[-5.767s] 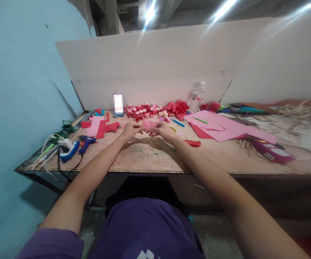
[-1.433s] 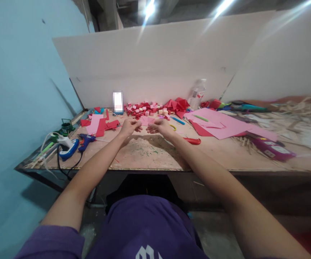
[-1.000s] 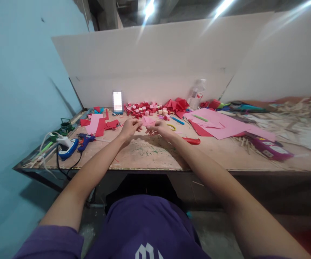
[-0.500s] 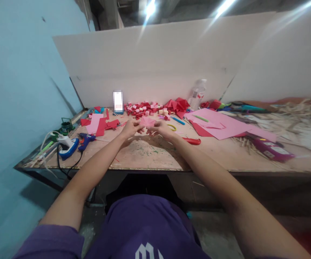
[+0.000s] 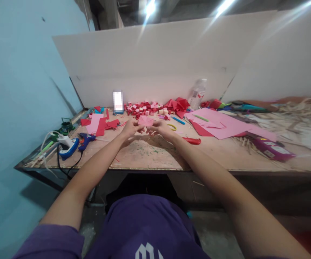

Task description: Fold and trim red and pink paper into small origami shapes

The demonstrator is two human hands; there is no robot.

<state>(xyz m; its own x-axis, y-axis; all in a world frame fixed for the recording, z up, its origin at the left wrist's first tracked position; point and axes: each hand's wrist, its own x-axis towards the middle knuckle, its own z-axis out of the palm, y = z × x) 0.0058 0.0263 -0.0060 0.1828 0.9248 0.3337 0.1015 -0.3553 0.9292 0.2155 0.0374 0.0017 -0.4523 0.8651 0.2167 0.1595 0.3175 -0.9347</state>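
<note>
Pinched between the fingertips of both hands, a small folded piece of pink paper (image 5: 145, 120) is held just above the middle of the worn plywood tabletop (image 5: 150, 154); the left hand (image 5: 130, 128) closes on its left edge and the right hand (image 5: 159, 128) closes on its right edge, the two hands almost touching each other. Just behind the paper lies a heap of small red and pink folded paper cubes (image 5: 144, 108), and to the right of that a bunch of crumpled red paper pieces (image 5: 177, 105). Near the right hand lie a yellow curved tool (image 5: 172, 126), a blue pen-like stick (image 5: 177, 120) and a red-handled cutter (image 5: 192, 141). Further right, large pink paper sheets (image 5: 222, 126) overlap a red sheet, with a green pen (image 5: 201, 118) on top and a clear plastic bottle (image 5: 197, 94) standing behind them. A purple packet (image 5: 274, 151) lies toward the right end, near a scatter of pale wooden sticks (image 5: 293, 111). To the left of the hands are red and pink paper offcuts (image 5: 98, 124), then a blue glue gun (image 5: 86, 140) and a blue and white plug adapter (image 5: 67, 146) with a black cord hanging over the table edge. A white board (image 5: 158, 61) stands along the back of the table.
</note>
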